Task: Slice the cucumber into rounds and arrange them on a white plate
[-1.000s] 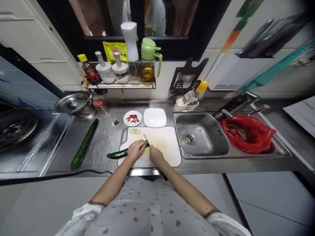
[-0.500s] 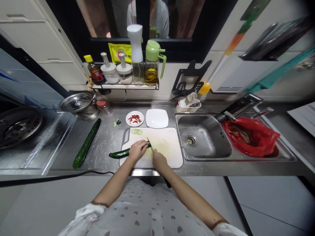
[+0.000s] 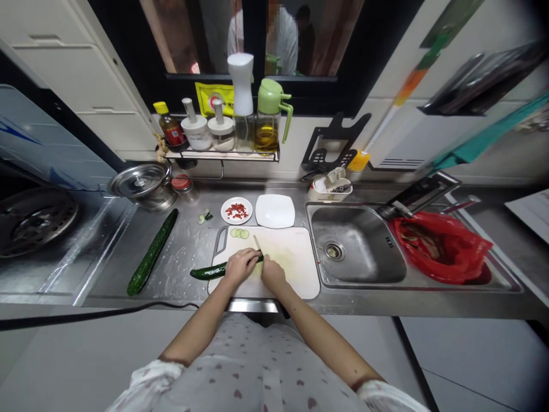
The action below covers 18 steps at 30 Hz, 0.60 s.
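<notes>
My left hand (image 3: 241,265) is closed over a dark green cucumber (image 3: 207,272) and presses it on the white cutting board (image 3: 300,274). The cucumber's uncut end hangs past the board's left edge. Close by at its cut end, my right hand (image 3: 273,273) grips a knife (image 3: 257,242); part of the blade shows beyond the cucumber, and the handle is mostly hidden. A few pale cucumber slices (image 3: 239,233) lie overlapping near the board's upper left corner. A second, whole cucumber (image 3: 152,252) rests on the steel counter to the left.
Behind the board stand a small plate of chopped red pieces (image 3: 237,208) and a white square plate (image 3: 275,210). The sink (image 3: 360,252) is at right, with a red plastic bag (image 3: 450,252) beside it. A lidded pot (image 3: 141,186) stands back left, below a seasoning shelf (image 3: 223,155).
My right hand and the knife have shifted slightly left and up, right against the cucumber's cut end. The left hand keeps its hold. The whole view has tilted a little.
</notes>
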Motion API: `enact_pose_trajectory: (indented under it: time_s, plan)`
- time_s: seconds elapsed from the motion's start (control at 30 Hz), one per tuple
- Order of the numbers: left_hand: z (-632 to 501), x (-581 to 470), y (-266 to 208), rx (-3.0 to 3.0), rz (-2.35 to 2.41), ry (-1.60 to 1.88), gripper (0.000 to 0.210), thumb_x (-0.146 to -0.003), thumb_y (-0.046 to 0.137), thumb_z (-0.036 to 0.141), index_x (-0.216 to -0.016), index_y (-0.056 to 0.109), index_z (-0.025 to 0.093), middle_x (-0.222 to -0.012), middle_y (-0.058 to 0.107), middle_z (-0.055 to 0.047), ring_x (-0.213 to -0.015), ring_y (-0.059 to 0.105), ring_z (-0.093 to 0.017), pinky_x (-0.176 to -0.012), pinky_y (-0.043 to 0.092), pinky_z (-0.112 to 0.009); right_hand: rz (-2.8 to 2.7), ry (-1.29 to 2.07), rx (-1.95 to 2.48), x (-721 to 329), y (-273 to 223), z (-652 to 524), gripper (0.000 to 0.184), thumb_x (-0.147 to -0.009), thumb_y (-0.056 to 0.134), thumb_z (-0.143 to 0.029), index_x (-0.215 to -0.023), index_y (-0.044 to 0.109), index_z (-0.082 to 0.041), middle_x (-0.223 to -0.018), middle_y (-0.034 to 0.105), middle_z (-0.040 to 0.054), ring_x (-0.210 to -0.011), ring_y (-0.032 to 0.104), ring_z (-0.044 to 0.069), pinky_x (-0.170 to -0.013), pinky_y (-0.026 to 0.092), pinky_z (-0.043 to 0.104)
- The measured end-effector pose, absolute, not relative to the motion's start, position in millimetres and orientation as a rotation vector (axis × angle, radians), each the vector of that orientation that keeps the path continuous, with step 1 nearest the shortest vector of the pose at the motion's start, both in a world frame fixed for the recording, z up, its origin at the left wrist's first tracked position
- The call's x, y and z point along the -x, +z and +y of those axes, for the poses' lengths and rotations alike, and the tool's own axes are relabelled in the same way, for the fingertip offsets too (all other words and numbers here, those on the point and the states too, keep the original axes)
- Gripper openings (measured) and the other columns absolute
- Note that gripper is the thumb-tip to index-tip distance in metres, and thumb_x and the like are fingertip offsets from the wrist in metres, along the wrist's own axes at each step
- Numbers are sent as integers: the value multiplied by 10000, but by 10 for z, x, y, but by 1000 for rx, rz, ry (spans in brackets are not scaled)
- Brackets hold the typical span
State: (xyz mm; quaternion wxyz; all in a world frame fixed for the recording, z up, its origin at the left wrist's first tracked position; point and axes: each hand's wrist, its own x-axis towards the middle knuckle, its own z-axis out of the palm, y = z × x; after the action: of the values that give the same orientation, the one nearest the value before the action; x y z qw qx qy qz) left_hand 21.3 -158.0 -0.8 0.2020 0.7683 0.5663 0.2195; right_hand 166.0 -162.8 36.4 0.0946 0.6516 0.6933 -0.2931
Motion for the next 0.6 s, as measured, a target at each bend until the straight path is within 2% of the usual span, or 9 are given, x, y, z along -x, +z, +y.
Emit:
enact_pose_trajectory:
  time_s: [0.6]
  plan:
    - [-1594,-209,8,-2150,1579,621,247,-909,489,318,-1087,660,303,-1092,673,4,-1009,605,-155,-883,476,-271,2025,-857,-1903,-1809,390,-1934,300,-849,397,-47,-1133,445,-131,-979,663,150,-951,645,233,-725,427,294]
